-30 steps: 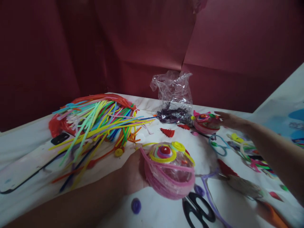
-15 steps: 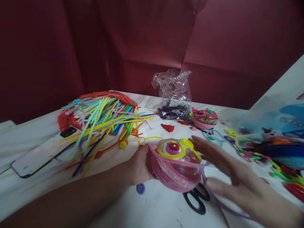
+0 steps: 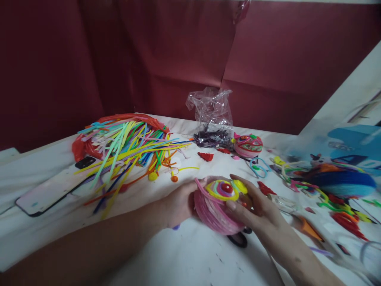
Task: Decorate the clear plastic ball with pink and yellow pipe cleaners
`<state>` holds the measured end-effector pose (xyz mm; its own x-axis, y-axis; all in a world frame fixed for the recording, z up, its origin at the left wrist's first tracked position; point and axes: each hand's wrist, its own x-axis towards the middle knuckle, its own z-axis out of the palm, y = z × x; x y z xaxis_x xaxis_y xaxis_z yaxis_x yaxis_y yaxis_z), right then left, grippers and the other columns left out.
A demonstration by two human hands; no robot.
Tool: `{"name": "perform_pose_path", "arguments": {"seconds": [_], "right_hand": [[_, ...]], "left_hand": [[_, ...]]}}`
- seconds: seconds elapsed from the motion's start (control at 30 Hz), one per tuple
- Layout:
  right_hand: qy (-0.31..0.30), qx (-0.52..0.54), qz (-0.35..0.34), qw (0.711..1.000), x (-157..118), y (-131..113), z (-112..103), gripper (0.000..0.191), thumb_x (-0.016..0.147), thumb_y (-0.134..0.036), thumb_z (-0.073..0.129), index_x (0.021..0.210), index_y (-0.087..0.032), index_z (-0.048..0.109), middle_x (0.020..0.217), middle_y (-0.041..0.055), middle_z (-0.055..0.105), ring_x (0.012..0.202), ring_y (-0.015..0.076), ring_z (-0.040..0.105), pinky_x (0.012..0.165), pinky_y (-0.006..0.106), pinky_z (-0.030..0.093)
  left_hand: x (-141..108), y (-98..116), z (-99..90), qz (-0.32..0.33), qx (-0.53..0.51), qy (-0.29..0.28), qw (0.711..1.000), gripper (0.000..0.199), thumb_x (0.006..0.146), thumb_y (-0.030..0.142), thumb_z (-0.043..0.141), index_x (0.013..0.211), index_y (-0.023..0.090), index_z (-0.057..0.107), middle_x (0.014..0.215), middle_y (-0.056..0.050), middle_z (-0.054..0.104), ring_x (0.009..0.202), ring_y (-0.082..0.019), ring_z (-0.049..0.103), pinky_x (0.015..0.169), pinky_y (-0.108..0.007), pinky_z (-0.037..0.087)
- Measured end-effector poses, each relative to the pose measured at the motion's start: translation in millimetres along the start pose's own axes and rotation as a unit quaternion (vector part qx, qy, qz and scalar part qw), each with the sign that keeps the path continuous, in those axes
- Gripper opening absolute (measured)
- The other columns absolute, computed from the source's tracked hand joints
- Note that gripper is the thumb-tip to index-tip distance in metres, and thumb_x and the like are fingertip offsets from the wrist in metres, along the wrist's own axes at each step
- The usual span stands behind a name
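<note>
A round pink ball (image 3: 218,216) wrapped in fuzzy stems, with a yellow-ringed eye and red centre on top, is held between both hands. My left hand (image 3: 181,204) grips its left side, the fingers partly hidden behind it. On the right side my right hand (image 3: 258,208) holds it, thumb on the front near the eye and fingers at the back. Black scissors handles (image 3: 238,240) show on the table just below the ball. A purple coil (image 3: 176,227) peeks out under my left hand.
A heap of coloured stems (image 3: 127,147) and a phone (image 3: 53,186) lie left. Behind are a clear plastic bag (image 3: 211,115) and a second decorated ball (image 3: 248,147). A blue ball (image 3: 339,182), an orange-tipped tool (image 3: 309,228) and loose stems lie right.
My right hand has moved left and closed onto the ball, which it stood beside with fingers apart. The purple stem near that hand no longer hangs by the ball. The view has shifted slightly right.
</note>
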<state>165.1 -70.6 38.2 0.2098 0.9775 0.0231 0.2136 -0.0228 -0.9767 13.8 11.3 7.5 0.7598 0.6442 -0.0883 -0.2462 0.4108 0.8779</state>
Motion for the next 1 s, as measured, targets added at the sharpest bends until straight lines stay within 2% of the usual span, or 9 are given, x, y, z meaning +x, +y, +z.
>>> {"name": "perform_pose_path", "arguments": {"seconds": [0.17, 0.3, 0.37, 0.4, 0.5, 0.53, 0.57, 0.83, 1.0], "right_hand": [[-0.004, -0.028, -0.012, 1.000, 13.5, 8.2, -6.3, 0.068, 0.068, -0.055, 0.069, 0.122, -0.019, 0.048, 0.109, 0.0102, 0.070, 0.098, 0.0276, 0.065, 0.079, 0.036, 0.055], [-0.011, -0.058, -0.015, 0.998, 19.7, 6.1, -8.5, 0.059, 0.072, -0.055, 0.065, 0.116, -0.018, 0.051, 0.103, 0.0085, 0.072, 0.092, 0.0250, 0.067, 0.074, 0.033, 0.055], [-0.006, -0.067, -0.023, 0.997, 21.7, 4.9, -7.5, 0.055, 0.072, -0.056, 0.063, 0.112, -0.019, 0.054, 0.102, 0.0077, 0.072, 0.091, 0.0248, 0.067, 0.073, 0.033, 0.054], [-0.008, -0.074, -0.026, 0.997, 22.7, 4.8, -6.8, 0.054, 0.072, -0.055, 0.064, 0.111, -0.019, 0.055, 0.101, 0.0076, 0.072, 0.091, 0.0252, 0.067, 0.073, 0.033, 0.054], [-0.012, -0.099, -0.036, 0.994, 25.4, 5.7, -5.9, 0.053, 0.072, -0.055, 0.064, 0.110, -0.019, 0.055, 0.100, 0.0078, 0.072, 0.090, 0.0254, 0.067, 0.071, 0.033, 0.054], [-0.012, -0.109, -0.038, 0.993, 26.1, 6.1, -6.0, 0.052, 0.073, -0.055, 0.063, 0.110, -0.019, 0.055, 0.100, 0.0077, 0.072, 0.089, 0.0250, 0.067, 0.071, 0.033, 0.053], [-0.011, -0.120, -0.038, 0.992, 26.5, 6.4, -6.4, 0.052, 0.074, -0.056, 0.062, 0.111, -0.020, 0.055, 0.099, 0.0075, 0.072, 0.088, 0.0247, 0.067, 0.071, 0.033, 0.053], [0.004, -0.225, -0.044, 0.973, 27.6, 2.7, -8.5, 0.054, 0.073, -0.059, 0.061, 0.113, -0.022, 0.058, 0.090, 0.0060, 0.072, 0.084, 0.0273, 0.066, 0.065, 0.034, 0.049], [0.009, -0.274, -0.042, 0.961, 27.4, -2.1, -5.6, 0.058, 0.073, -0.064, 0.057, 0.114, -0.023, 0.057, 0.091, 0.0069, 0.071, 0.083, 0.0279, 0.065, 0.064, 0.034, 0.047]], "left_hand": [[1.6, 3.6, -3.9, 0.047, 0.144, 0.123, 0.981, 0.039, 0.080, 0.047, 0.056, 0.100, 0.014, 0.063, 0.081, -0.007, 0.065, 0.074, -0.022, 0.061, 0.066, -0.034, 0.047], [-2.2, 12.8, -9.3, 0.200, 0.265, 0.257, 0.908, 0.018, 0.077, 0.026, 0.063, 0.093, 0.018, 0.061, 0.092, -0.004, 0.060, 0.094, -0.020, 0.054, 0.086, -0.035, 0.041], [-6.9, 18.6, -8.9, 0.267, 0.320, 0.254, 0.873, 0.008, 0.074, 0.018, 0.065, 0.082, 0.020, 0.063, 0.090, -0.002, 0.059, 0.097, -0.019, 0.052, 0.092, -0.034, 0.038], [-9.4, 20.7, -8.2, 0.304, 0.373, 0.224, 0.847, 0.003, 0.074, 0.017, 0.065, 0.074, 0.020, 0.065, 0.083, -0.002, 0.060, 0.091, -0.019, 0.053, 0.089, -0.033, 0.040], [-15.2, 23.1, -6.4, 0.433, 0.638, 0.114, 0.626, 0.018, 0.086, 0.015, 0.051, 0.076, 0.017, 0.066, 0.077, -0.005, 0.064, 0.076, -0.017, 0.057, 0.072, -0.030, 0.046], [-16.2, 23.0, -6.1, 0.443, 0.687, 0.100, 0.567, 0.022, 0.088, 0.013, 0.047, 0.078, 0.015, 0.066, 0.076, -0.006, 0.065, 0.074, -0.017, 0.058, 0.068, -0.029, 0.047], [-16.9, 23.0, -5.9, 0.439, 0.715, 0.096, 0.535, 0.024, 0.089, 0.012, 0.044, 0.079, 0.014, 0.065, 0.076, -0.007, 0.066, 0.073, -0.017, 0.059, 0.066, -0.029, 0.048], [-23.8, 43.4, 6.7, 0.340, 0.831, 0.043, 0.438, 0.031, 0.087, 0.005, 0.035, 0.069, 0.014, 0.058, 0.063, -0.005, 0.059, 0.056, -0.017, 0.055, 0.051, -0.027, 0.042], [-26.5, 57.4, 14.5, 0.288, 0.856, 0.003, 0.428, 0.027, 0.080, 0.001, 0.037, 0.074, 0.015, 0.060, 0.065, -0.005, 0.060, 0.057, -0.016, 0.054, 0.053, -0.025, 0.042]]}}
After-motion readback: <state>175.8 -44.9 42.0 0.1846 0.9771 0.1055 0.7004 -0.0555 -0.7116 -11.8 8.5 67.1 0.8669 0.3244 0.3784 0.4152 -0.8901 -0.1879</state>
